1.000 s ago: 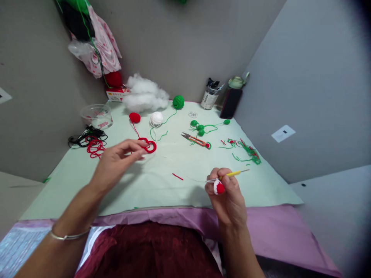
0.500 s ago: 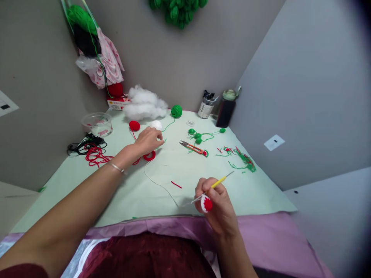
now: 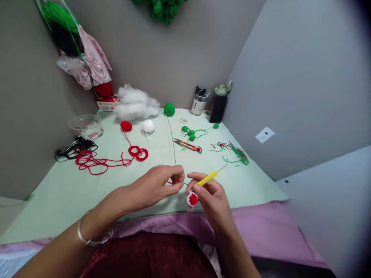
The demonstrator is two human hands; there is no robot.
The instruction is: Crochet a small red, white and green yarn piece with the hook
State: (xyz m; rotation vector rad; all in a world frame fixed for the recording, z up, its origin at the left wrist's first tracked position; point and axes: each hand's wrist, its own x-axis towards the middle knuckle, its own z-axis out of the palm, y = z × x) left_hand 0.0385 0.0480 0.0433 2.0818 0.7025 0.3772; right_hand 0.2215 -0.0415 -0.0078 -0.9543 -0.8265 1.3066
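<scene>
Pinching green yarn (image 3: 175,154) with left fingers (image 3: 177,170) and clamping yellow hook (image 3: 207,178) and red-and-white piece (image 3: 192,199) between right fingers (image 3: 204,193) above the bench (image 3: 249,185).

1 thin silvery bangle (image 3: 87,242) circles the left wrist (image 3: 97,226), and the creased garment (image 3: 150,256) is dark red.

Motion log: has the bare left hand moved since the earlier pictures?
Yes: the left hand came away from the white yarn ball, toward the near edge of the green tabletop.
</scene>
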